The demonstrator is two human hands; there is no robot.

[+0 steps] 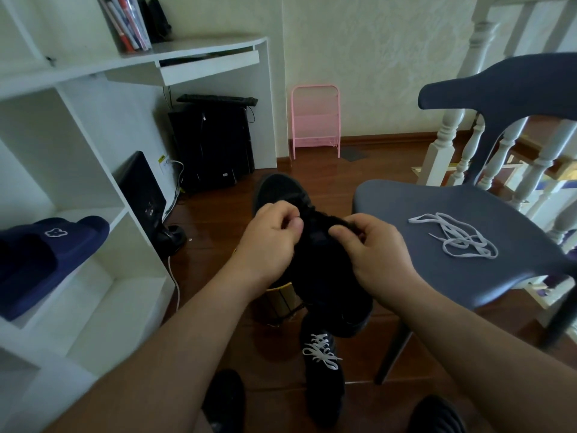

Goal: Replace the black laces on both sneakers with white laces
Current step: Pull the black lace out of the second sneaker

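Note:
A black sneaker (315,260) with black laces sits raised in front of me, toe pointing away. My left hand (270,237) pinches a black lace at its left eyelets. On the shoe's right side, my right hand (373,245) grips the tongue area with curled fingers. Below it on the floor stands a second black sneaker (323,373) that carries white laces (320,350). A loose white lace (457,235) lies in a tangle on the seat of a grey chair (415,210) to my right.
White shelving (93,214) stands on the left with a navy slipper (46,251) on one shelf. A yellowish object (282,300) sits under the held sneaker. Black computer equipment (212,142), a pink rack (315,120) and white stair balusters (449,135) lie beyond.

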